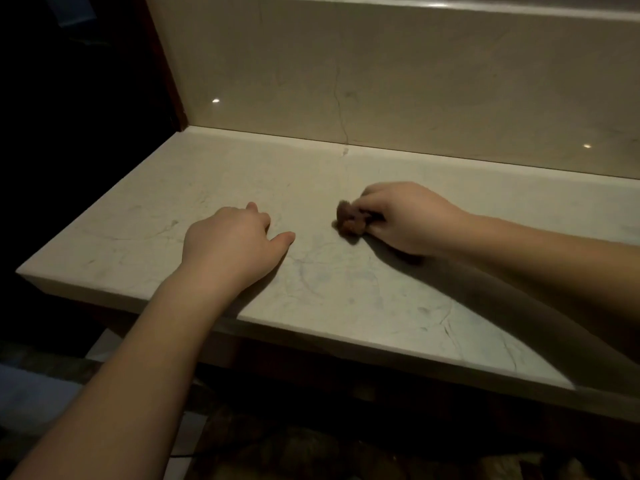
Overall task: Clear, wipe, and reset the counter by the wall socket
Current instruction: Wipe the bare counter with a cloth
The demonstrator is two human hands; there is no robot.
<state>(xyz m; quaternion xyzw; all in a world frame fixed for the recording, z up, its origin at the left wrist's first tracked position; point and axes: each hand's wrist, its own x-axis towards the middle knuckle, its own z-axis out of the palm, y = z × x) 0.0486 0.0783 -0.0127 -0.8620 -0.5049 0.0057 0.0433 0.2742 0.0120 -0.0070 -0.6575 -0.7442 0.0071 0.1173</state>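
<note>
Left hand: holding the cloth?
No. The left hand rests bare on the marble counter; the right hand grips the brown cloth.

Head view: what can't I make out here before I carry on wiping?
- Wall socket: not in the head view; the backsplash is cut off at the top and right edges.
- Brown wad: mostly covered by the right hand gripping it; blurred, so cloth or sponge is unclear.
- Left hand fingertips: hidden behind the knuckles.
- Counter right end: cut off by the edge.
- Floor below: too dark.
</note>
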